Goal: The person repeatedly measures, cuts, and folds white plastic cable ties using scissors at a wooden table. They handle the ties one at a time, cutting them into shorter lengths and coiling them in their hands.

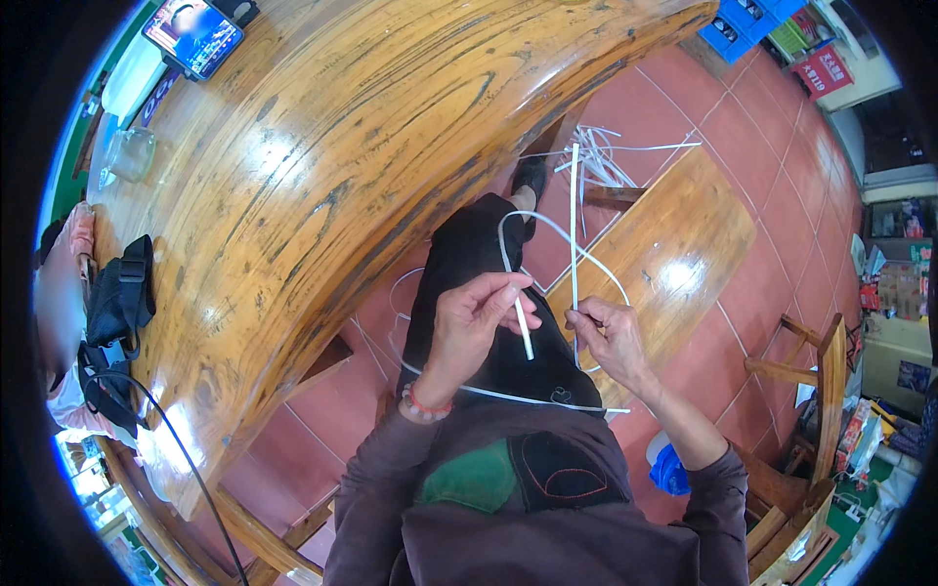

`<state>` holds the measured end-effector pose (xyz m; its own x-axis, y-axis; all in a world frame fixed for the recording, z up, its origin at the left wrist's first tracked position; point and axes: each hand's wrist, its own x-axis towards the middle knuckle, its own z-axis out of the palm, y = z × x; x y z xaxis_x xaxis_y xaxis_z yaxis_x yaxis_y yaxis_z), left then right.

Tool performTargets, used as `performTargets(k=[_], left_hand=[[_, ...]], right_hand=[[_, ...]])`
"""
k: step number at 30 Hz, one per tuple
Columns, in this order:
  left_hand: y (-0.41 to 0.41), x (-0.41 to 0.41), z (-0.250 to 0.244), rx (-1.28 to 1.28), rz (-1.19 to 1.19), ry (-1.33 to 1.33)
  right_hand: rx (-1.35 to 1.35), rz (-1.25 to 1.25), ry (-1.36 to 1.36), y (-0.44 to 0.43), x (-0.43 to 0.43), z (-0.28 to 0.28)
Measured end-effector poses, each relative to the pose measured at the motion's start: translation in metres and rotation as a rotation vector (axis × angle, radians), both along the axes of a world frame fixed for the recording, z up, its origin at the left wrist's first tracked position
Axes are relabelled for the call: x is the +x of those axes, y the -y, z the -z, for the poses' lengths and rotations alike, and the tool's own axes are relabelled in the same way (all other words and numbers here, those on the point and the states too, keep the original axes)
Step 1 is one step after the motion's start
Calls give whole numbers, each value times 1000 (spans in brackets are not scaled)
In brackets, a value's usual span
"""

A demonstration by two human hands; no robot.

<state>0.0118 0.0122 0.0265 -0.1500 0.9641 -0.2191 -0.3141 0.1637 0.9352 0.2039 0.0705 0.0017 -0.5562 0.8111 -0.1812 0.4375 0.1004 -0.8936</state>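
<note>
My left hand [480, 319] pinches a narrow white flat strip [523, 322] between thumb and fingers, with a short end pointing down. From there a thin white strip [546, 217] arches up and over towards my right hand [604, 337]. That hand grips a straight white strip [574, 227], which stands up from the thumb and fingertips. The two hands are apart, above my dark trousers. Another long white strip [506, 394] lies across my lap and curves off to the left. A pile of white strips [597, 161] lies on the tiled floor beyond my foot.
A large wooden table [352, 124] fills the left and top, bearing a phone [194, 36], a glass jar [132, 154] and a black bag [121, 293]. A wooden bench [681, 242] is at the right. A wooden chair [828, 388] and blue crates [740, 26] stand farther off. At the left edge is a person, partly visible.
</note>
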Motion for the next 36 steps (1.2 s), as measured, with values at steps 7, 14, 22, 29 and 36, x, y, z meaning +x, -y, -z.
performTargets(k=[7,14,22,29,36], left_hand=[[-2,2,-4,190,14,-252],[-9,-1,-12,297,13,-591],[-27,2,-16,436,-187,-823],[-26,9,-12,73,-8,-60],[-23,7,-10,36,-35,15]], right_hand=[[5,-15,-6,2,4,3],[-43,-48,-20,5,4,3],[-23,-88,-13,9,5,-5],[-19,-149,-6,15,5,-6],[22,-183,-11,17,8,-5]])
